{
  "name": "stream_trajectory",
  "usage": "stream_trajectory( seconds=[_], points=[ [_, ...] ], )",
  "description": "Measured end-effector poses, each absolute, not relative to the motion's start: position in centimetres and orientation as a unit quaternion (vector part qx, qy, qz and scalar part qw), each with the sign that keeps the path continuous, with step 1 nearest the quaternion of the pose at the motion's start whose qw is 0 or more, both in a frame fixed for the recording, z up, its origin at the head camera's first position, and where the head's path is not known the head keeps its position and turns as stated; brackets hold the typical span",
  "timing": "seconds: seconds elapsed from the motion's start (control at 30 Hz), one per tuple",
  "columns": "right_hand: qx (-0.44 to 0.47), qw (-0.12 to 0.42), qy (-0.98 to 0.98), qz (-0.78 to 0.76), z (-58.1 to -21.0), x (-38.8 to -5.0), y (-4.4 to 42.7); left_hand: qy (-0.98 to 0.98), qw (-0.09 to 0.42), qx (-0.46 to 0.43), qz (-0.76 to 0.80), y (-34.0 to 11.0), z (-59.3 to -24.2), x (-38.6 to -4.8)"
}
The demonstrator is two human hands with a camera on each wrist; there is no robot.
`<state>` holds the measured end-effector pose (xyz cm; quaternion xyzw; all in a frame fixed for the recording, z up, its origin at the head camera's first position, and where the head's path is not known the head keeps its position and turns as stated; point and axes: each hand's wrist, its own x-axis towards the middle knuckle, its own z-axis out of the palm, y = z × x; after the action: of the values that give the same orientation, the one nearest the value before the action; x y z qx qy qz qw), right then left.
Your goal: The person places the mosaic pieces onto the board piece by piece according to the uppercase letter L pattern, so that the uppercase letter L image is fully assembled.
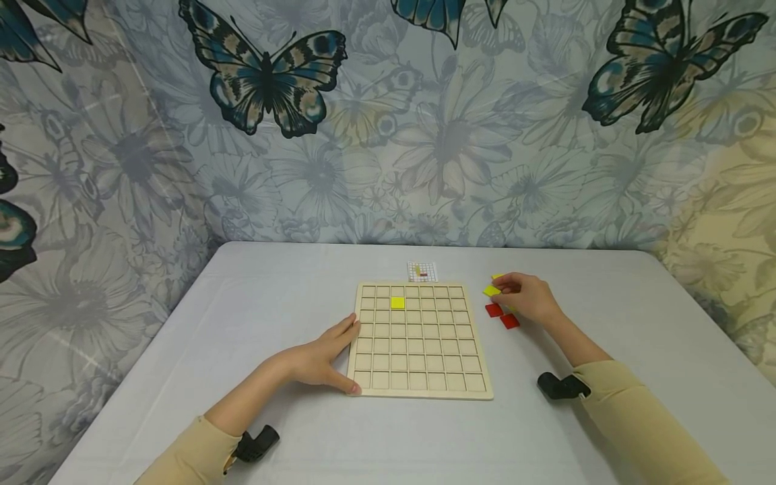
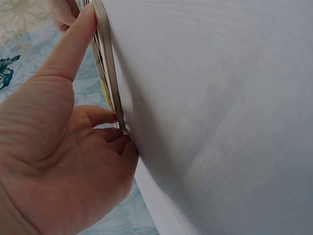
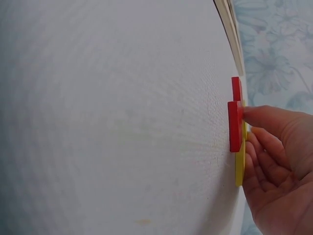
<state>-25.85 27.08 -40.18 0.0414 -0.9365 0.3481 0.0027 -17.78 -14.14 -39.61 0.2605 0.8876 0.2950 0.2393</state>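
Butterfly-and-flower wallpaper (image 1: 448,141) fills the whole corner behind a white table (image 1: 291,283), and there's a wooden grid board (image 1: 424,347) lying flat in the middle of it. Left hand (image 1: 321,353) is spread wide against the board's left side, thumb at the near corner, fingertips further up the edge. One yellow tile (image 1: 397,302) sits in the grid, second row from the far side, third column from the left. Just past the far edge there's a little pattern card (image 1: 422,272).

Off to the right are two red tiles (image 1: 510,321) and some loose yellow tiles (image 1: 492,291), all bunched up. Right hand (image 1: 527,298) is on that bunch, thumb and fingers fairly narrow by the yellow ones, but honestly I can't tell if it's pinching one.

Where could it go sideways? Those tiles are thin and close together, so grabbing one could drag a neighbour along, probably a red one near the thumb. If the left hand shoves too hard, I reckon the board skates and maybe bumps the card. And with every cell looking the same, miscounting seems super easy.
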Motion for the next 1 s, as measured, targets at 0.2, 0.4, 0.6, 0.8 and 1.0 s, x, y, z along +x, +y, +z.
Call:
stream_trajectory(
  seconds=[0.2, 0.4, 0.6, 0.8, 1.0],
  points=[
    [0.044, 0.007, -0.935, 0.351, -40.2, -25.9, 27.2, 0.890, 0.239, 0.259, 0.290, -14.2, -39.7, -17.8],
    [0.042, 0.010, -0.934, 0.355, -40.1, -25.9, 27.0, 0.890, 0.240, 0.259, 0.289, -14.3, -39.7, -17.8],
    [0.034, 0.005, -0.926, 0.377, -40.1, -25.7, 26.7, 0.890, 0.239, 0.258, 0.288, -14.3, -39.7, -17.9],
    [0.035, 0.002, -0.916, 0.400, -40.0, -25.6, 26.1, 0.888, 0.242, 0.259, 0.294, -14.2, -39.7, -17.8],
    [0.050, 0.007, -0.911, 0.410, -39.8, -25.3, 25.1, 0.891, 0.237, 0.258, 0.288, -14.2, -39.8, -17.9]
  ],
)
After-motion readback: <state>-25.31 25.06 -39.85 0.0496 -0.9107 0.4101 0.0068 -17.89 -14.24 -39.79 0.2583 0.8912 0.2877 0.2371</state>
